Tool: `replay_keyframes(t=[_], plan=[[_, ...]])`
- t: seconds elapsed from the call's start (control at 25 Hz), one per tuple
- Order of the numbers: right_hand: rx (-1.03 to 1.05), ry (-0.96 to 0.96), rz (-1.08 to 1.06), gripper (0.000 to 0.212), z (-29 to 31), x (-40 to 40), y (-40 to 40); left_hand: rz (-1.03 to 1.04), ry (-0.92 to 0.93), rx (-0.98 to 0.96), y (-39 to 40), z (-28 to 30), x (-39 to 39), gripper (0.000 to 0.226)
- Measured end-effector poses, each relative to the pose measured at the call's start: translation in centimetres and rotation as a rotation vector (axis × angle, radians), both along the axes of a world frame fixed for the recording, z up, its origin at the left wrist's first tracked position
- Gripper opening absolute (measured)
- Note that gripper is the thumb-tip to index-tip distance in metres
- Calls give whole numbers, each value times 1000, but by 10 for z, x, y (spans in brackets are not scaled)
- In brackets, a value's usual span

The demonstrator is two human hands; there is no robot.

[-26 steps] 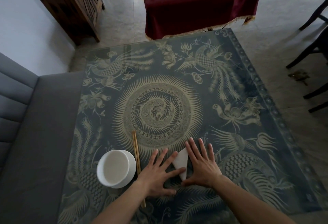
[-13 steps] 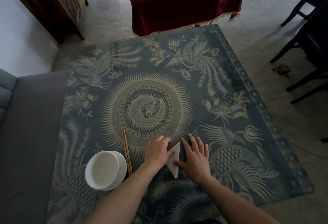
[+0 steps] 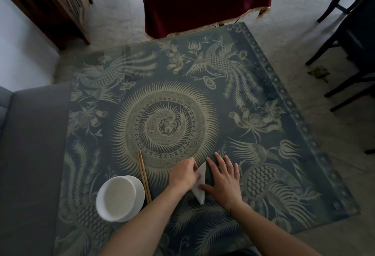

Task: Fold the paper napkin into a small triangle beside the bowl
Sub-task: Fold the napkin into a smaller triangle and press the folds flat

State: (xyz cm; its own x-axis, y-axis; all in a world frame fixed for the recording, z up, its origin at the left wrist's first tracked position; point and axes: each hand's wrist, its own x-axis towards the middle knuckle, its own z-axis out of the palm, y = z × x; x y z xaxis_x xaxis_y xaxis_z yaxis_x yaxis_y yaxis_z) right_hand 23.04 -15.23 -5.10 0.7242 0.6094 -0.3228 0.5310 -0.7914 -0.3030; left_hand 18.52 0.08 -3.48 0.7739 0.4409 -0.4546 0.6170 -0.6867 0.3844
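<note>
One head-worn wide-angle view looks forward and steeply down on the desk (image 3: 203, 97) from above its near edge — both forearms enter from the bottom of the frame. The near desk area sits close; the far edge, tiled floor (image 3: 113, 22) and maroon-draped table (image 3: 203, 0) curve away at the top.

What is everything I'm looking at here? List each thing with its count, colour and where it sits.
table: one, dark blue with pale phoenix pattern, centre
bowl: one, white, near left part of the table
chopsticks: one pair, light wood, just right of the bowl
napkin: one, white, folded to a triangle, between the hands
sofa: one, grey, left of the table
red cloth: one, dark red with fringe, beyond the table
cabinet: one, dark wood, top left
chairs: dark, right; count unclear
left hand: curled, on the napkin
right hand: flat, on the napkin
</note>
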Motion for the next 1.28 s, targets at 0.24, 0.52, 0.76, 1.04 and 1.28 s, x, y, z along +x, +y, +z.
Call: replay_keyframes(t=[0.24,0.52,0.76,1.04,1.28], plan=[[-7,1,-8,91,-2,1,1,-55,-14,-12,3,-1,-6,10],[-5,-6,-10,91,-2,1,3,-26,-44,15,0,4,-9,9],[0,8,-2,89,0,2,3,27,2,-168,11,4,-4,14],[66,-14,39,51,2,12,10,9,-67,-252,21,4,-12,13],[123,14,0,19,2,12,15,60,-100,-351,25,6,-20,15]])
